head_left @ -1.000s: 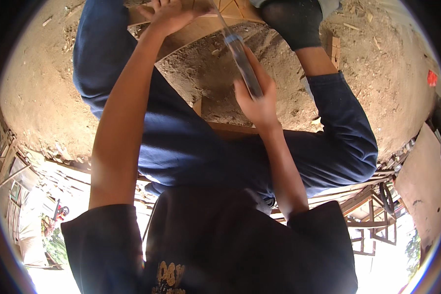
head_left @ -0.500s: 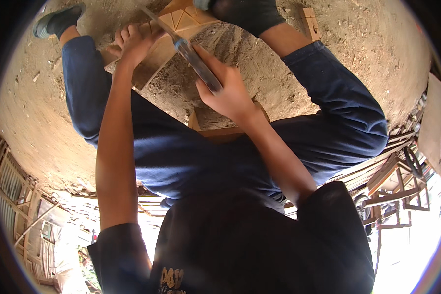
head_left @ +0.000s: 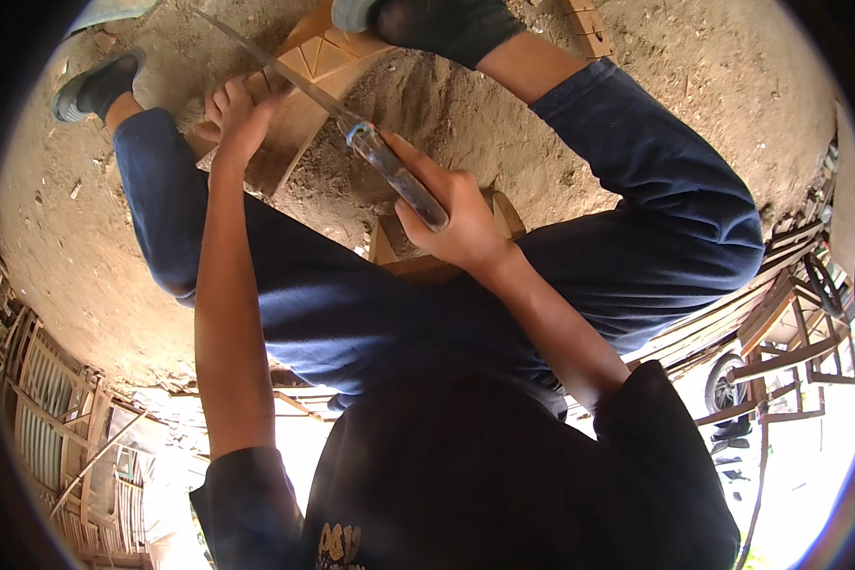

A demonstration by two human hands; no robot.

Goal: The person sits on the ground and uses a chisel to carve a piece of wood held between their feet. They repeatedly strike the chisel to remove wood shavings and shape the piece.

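My right hand (head_left: pixel 451 214) is wrapped round the dark handle (head_left: pixel 399 176) of a long tool with a narrow blade (head_left: pixel 271 59) and a blue band where they join. The blade slants up-left over a pale wooden board (head_left: pixel 323 62) cut with triangular grooves. My left hand (head_left: pixel 237 122) grips the board's left part, fingers curled on it, just below the blade. The board's right end is beside my dark shoe (head_left: pixel 432 28). A wooden piece (head_left: pixel 383 242) lies between my legs, partly hidden by them.
My legs in navy trousers (head_left: pixel 665 190) are spread on bare dirt (head_left: pixel 494 123). A small notched wood block (head_left: pixel 587 27) lies beyond my right foot. Slatted wooden structures (head_left: pixel 57 408) are at the left rim; a wooden frame (head_left: pixel 788 361) and a wheel (head_left: pixel 725 382) are at the right.
Both hands have shifted left and lower in the picture, along with the board and tool. The blade slants more toward the left. More of my left foot has come into view.
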